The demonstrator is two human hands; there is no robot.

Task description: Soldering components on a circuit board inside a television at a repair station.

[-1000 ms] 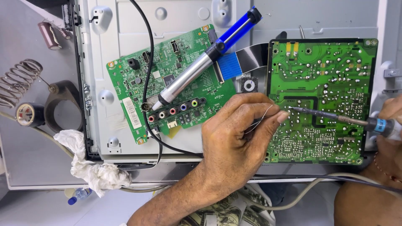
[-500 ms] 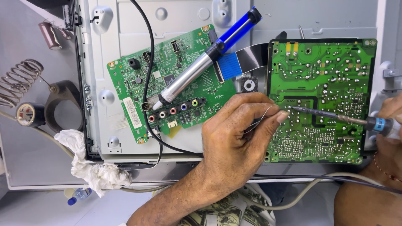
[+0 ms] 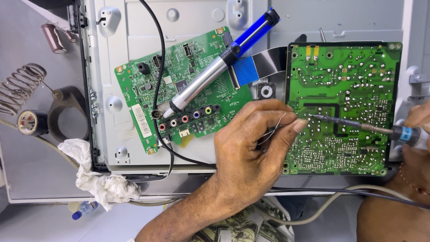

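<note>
The circuit board (image 3: 347, 101) with the solder side up lies at the right of the grey metal back panel (image 3: 179, 13), green and dotted with silver joints. The left hand (image 3: 251, 152) rests on the board's left edge, its fingers pinched together on a thin solder wire (image 3: 277, 125) whose end curves up toward the joints. The soldering iron (image 3: 358, 126) comes in from the right, its dark tip touching the board just beside the left fingertips. The right hand (image 3: 416, 134) is closed around the iron's handle, but it is cut off by the frame edge, so only a few fingers and part of the wrist show.

Left of this board lies a second green board (image 3: 148, 96) with coloured round sockets. A blue and silver solder sucker (image 3: 219, 67) lies across it at a slant, and a black cable (image 3: 156, 71) runs over it. A blue flat ribbon cable (image 3: 248, 71) joins the two boards; where it ends is hidden under the sucker.

Further left are a coiled wire stand (image 3: 22, 85), a roll of tape (image 3: 29, 122) and a crumpled white rag (image 3: 96, 179). A small bottle (image 3: 83, 209) peeks out below the rag, mostly hidden.

Compared with half a second ago, both hands, the wire and the iron sit in the same places; nothing visible has shifted.
</note>
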